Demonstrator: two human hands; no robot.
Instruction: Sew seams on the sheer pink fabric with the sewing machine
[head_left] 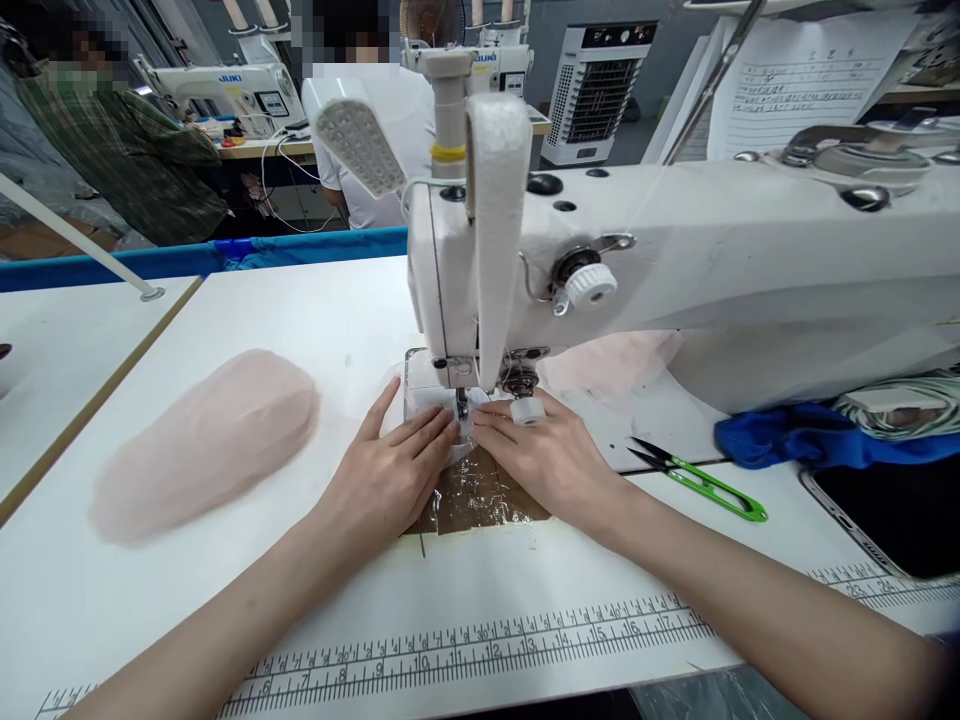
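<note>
A white sewing machine [660, 240] stands over the table, its needle and presser foot [462, 404] low between my hands. Beneath the foot lies a thin, sheer whitish fabric [459, 452]. My left hand [390, 462] rests flat on the fabric just left of the foot, thumb spread away from the fingers. To the right of the foot, my right hand [544, 455] has its fingers together at the fabric's edge, partly behind a white knob; what they pinch is too small to make out. A brown taped plate [487, 495] shows between my wrists.
Sheer pink pieces lie at the left [210, 445] and behind the machine head [611, 362]. Green thread snips [709, 485], a blue cloth [802, 437] and a phone [892, 515] are at right. A printed ruler [450, 660] runs along the front edge. Two people sit beyond.
</note>
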